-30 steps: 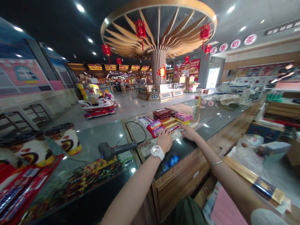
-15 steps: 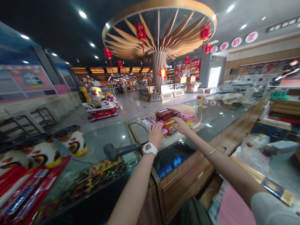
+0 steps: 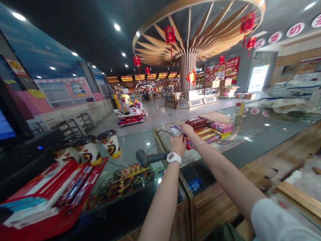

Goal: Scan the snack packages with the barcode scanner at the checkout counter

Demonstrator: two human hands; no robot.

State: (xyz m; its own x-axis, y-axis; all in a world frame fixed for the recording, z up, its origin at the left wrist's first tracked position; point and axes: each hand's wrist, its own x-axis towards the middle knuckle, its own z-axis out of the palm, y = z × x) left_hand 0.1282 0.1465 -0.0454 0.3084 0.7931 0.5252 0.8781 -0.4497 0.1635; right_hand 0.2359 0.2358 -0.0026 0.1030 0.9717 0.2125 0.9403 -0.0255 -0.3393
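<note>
My left hand (image 3: 178,144), with a white watch on its wrist, rests at the left end of a group of snack packets on the glass counter. Its fingers are slightly bent and apart, against the edge of a red packet (image 3: 190,144). Just beyond it my right hand (image 3: 187,130) reaches across, fingers curled down by some white-and-blue packets (image 3: 176,130); its fingertips are hidden. Dark brown packets (image 3: 198,122) lie stacked behind, gold packets (image 3: 206,134) in front, and a pink box (image 3: 222,127) to the right. A black barcode scanner (image 3: 150,158) lies left of my left hand.
Lidded cups (image 3: 110,144) stand at the left, behind red-and-white packs (image 3: 50,180). The scanner's cable trails over the counter. A yellow-labelled bottle (image 3: 239,107) stands beyond the pink box. A dark monitor (image 3: 12,117) is at the far left, white bags (image 3: 293,92) at the right.
My right hand has moved left off the gold packets to the white-and-blue ones. My left hand has slid back toward the packets' near left edge. The view has turned left.
</note>
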